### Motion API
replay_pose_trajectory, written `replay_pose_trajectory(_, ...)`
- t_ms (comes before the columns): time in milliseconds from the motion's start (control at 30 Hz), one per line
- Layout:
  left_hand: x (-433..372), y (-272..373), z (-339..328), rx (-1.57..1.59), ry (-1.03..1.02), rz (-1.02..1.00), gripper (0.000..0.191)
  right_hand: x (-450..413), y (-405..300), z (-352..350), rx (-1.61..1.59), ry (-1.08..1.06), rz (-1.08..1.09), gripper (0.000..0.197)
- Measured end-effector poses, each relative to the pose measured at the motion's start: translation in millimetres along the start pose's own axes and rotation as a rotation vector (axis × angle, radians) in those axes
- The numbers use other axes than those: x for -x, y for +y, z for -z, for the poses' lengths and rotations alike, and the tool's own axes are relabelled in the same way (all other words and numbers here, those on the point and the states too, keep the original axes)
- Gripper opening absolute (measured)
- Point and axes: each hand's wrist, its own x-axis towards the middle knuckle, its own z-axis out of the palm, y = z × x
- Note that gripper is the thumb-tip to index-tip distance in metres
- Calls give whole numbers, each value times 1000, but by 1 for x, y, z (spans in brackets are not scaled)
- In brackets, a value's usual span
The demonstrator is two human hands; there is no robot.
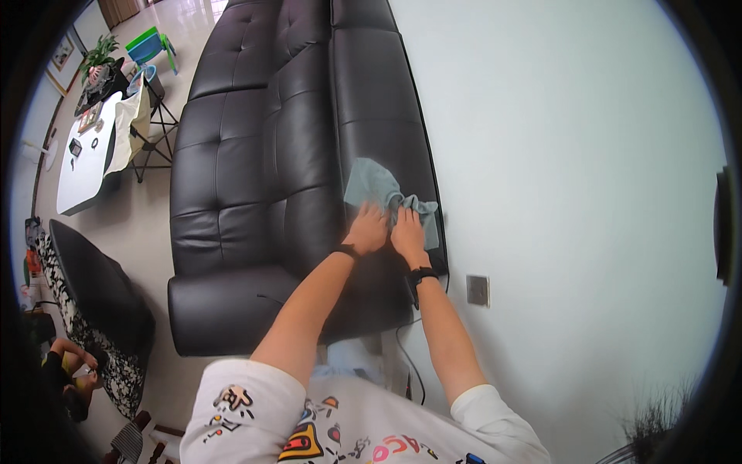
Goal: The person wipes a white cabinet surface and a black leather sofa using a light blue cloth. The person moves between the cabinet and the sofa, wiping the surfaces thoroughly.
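A light blue-green cloth (374, 181) lies partly bunched on top of the backrest of a black leather sofa (377, 87), near its armrest end. My left hand (368, 228) is on the near edge of the cloth, fingers pointing away from me. Just to its right, my right hand (409, 231) has its fingertips on the bunched middle of the cloth, part of which hangs towards the wall side. The undersides of both hands are hidden, so their grip is unclear. Each wrist wears a dark band.
A pale wall (550, 145) with a switch plate (478, 291) runs along the right. The sofa's rounded armrest (232, 313) lies nearer me; a black cable (414, 365) hangs beside it. At left are a white table (87, 168), a black seat (98, 290) and a seated person (72, 371).
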Motion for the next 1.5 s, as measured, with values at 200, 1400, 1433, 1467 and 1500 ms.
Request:
replay_pose_trajectory(200,128,48,15,242,-241,-27,46,144,-43,13,0,19,12,37)
replay_pose_trajectory(1400,508,120,90,584,-492,879,19,388,-42,-12,-664,-797,-221,15)
replay_pose_trajectory(1433,508,121,95,558,-411,980,19,389,-50,-20,-762,-711,-256,13)
replay_pose_trajectory(1467,516,116,81,437,-371,986,19,385,-55,-28,-788,-713,-259,13)
replay_pose_trajectory(1500,513,113,79,419,-395,984,19,379,-60,-34,-839,-624,-290,12)
